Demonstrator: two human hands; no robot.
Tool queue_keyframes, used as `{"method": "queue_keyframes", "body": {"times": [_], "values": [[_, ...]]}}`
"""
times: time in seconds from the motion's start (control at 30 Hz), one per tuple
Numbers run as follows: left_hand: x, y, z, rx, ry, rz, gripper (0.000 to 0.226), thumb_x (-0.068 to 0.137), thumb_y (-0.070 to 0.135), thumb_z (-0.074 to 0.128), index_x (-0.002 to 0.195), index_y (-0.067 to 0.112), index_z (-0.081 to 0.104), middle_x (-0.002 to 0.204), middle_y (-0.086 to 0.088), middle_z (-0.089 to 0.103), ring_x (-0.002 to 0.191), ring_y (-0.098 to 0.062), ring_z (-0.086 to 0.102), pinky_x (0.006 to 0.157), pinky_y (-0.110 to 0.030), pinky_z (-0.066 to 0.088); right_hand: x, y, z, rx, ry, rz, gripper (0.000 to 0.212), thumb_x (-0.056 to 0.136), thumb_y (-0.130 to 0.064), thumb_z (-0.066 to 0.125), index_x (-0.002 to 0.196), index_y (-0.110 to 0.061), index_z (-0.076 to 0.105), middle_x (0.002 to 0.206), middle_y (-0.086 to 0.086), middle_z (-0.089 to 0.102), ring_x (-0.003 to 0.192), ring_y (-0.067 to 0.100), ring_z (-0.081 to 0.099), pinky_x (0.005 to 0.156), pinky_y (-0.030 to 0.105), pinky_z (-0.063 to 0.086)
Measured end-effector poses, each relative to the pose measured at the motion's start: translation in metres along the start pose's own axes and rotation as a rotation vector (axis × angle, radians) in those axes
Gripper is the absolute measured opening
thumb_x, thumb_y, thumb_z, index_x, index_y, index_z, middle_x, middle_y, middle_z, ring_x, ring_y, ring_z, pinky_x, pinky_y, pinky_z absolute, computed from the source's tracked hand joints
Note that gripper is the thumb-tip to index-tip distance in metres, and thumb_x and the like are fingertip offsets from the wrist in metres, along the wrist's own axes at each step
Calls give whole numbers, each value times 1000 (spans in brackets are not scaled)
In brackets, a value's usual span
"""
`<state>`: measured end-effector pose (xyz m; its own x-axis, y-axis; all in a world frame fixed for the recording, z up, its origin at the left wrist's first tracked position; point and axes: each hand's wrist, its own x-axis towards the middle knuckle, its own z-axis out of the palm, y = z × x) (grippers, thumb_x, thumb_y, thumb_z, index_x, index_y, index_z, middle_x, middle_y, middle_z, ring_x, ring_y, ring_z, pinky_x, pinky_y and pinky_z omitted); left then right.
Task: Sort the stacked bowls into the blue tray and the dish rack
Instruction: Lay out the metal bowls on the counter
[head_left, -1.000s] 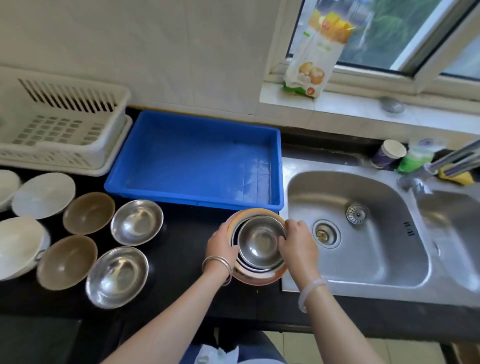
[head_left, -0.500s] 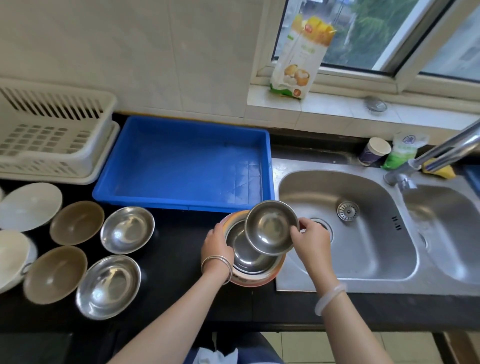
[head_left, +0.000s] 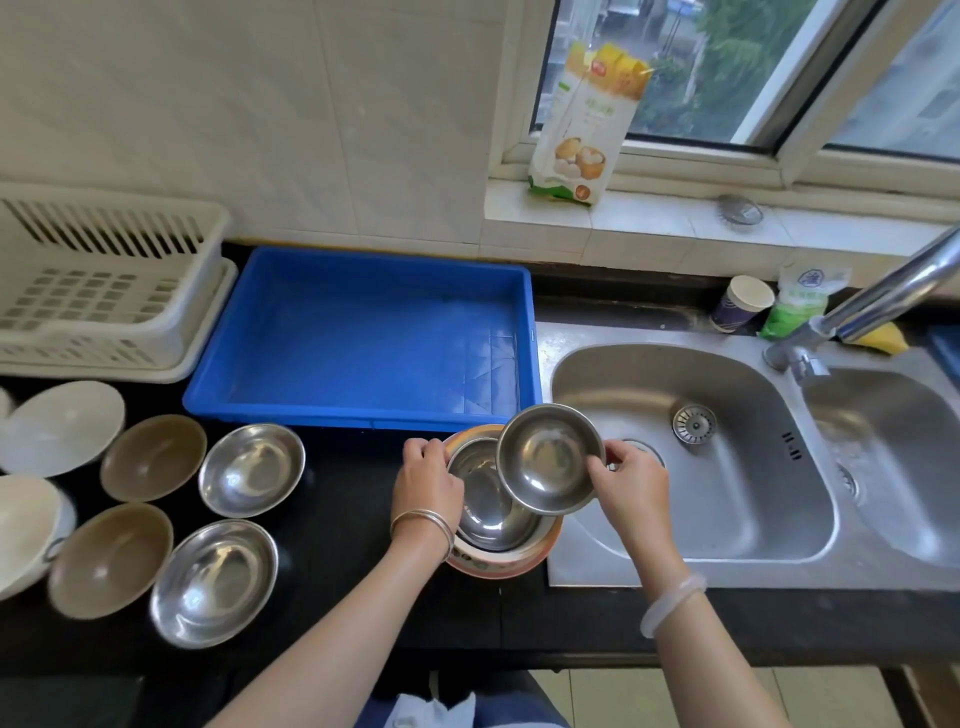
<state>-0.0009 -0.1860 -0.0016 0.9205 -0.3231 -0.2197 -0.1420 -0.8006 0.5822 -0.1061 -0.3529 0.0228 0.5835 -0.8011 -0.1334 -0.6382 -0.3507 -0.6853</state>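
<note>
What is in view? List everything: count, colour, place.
small bowl: one, steel, held above stack
stack: one, steel bowl in orange-rimmed bowl, counter beside sink
tray: one, blue, behind stack
dish rack: one, white, left of tray
loose steel bowls: two, silver, counter left
brown bowls: two, left of those
white dishes: at least two, far left
sink: one, steel, right
tap: one, steel, over sink
printed bag: one, yellow-white, windowsill
left grip: one, holds stack's rim
right grip: one, holds small bowl

My right hand (head_left: 631, 480) holds a small bowl (head_left: 549, 460) of polished, mirror-bright steel. At twelve o'clock the blue tray (head_left: 363, 332) is smooth plastic; at three o'clock the sink (head_left: 727, 566) is brushed metal.
</note>
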Motion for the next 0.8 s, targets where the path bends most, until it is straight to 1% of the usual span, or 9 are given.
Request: {"method": "queue_keyframes", "body": {"times": [0.13, 0.2, 0.27, 0.43, 0.5, 0.57, 0.6, 0.73, 0.8], "values": [[-1, 2, 2, 52, 78, 24, 17, 87, 11, 51, 103, 13, 58, 113, -2, 54, 102, -17, 50, 78, -24, 44, 0, 1, -3, 16, -16, -1, 14, 82, -10, 56, 73, -10, 66, 65, 3, 61, 68, 23, 54, 57, 23, 39], [0, 7, 1, 41, 99, 28, 18, 88, 12, 50, 104, 14, 59, 111, -2, 57, 104, -18, 49, 82, -27, 45, 1, 0, -5, 27, -30, -6, 14, 81, -10, 56, 71, -9, 66, 62, 2, 59, 65, 22, 51, 56, 23, 39], [0, 11, -2, -3, 72, 16, 15, 90, 13, 49, 101, 14, 58, 105, -2, 60, 96, -18, 54, 79, -30, 50, 3, -2, -6, 50, -51, -10, 14, 81, -9, 56, 71, -10, 66, 61, 0, 59, 64, 23, 52, 57, 24, 40], [-1, 12, -15, -76, 91, -12, 9, 89, 13, 50, 87, 15, 59, 86, 0, 65, 74, -15, 61, 65, -32, 55, 10, -9, -11, 142, -114, 41, 13, 79, -12, 57, 73, -8, 68, 73, 15, 68, 78, 38, 65, 72, 44, 54], [-3, 11, -23, -126, 119, -29, 9, 87, 13, 52, 84, 16, 59, 80, 1, 65, 70, -15, 62, 64, -34, 57, 13, -16, -14, 191, -140, 41, 13, 77, -12, 58, 70, -12, 70, 64, 7, 67, 70, 30, 67, 74, 49, 57], [-6, 10, -32, -180, 151, -51, 8, 86, 13, 54, 83, 17, 60, 77, 3, 66, 69, -13, 62, 64, -33, 57, 14, -26, -16, 242, -172, 11, 19, 77, -11, 59, 65, -20, 70, 54, -6, 64, 57, 12, 65, 71, 45, 59], [-8, 8, -37, -208, 171, -65, 8, 86, 13, 55, 82, 17, 61, 77, 4, 66, 69, -12, 62, 64, -30, 56, 15, -32, -16, 262, -194, -7, 21, 78, -10, 60, 64, -21, 70, 54, -8, 64, 55, 10, 64, 70, 43, 60], [-21, -8, -55, -296, 261, -137, 7, 82, 11, 58, 80, 16, 62, 76, 4, 67, 70, -12, 62, 64, -28, 52, 20, -57, -10, 299, -289, -68, 16, 82, -9, 61, 71, -15, 71, 68, 10, 68, 61, 17, 65, 66, 39, 59], [-31, -22, -63, -317, 302, -179, 6, 81, 10, 59, 81, 15, 63, 77, 2, 68, 72, -15, 63, 68, -31, 53, 22, -70, 1, 303, -325, -104, 18, 84, -11, 61, 70, -18, 71, 67, 7, 68, 57, 12, 66, 56, 26, 56]]}}
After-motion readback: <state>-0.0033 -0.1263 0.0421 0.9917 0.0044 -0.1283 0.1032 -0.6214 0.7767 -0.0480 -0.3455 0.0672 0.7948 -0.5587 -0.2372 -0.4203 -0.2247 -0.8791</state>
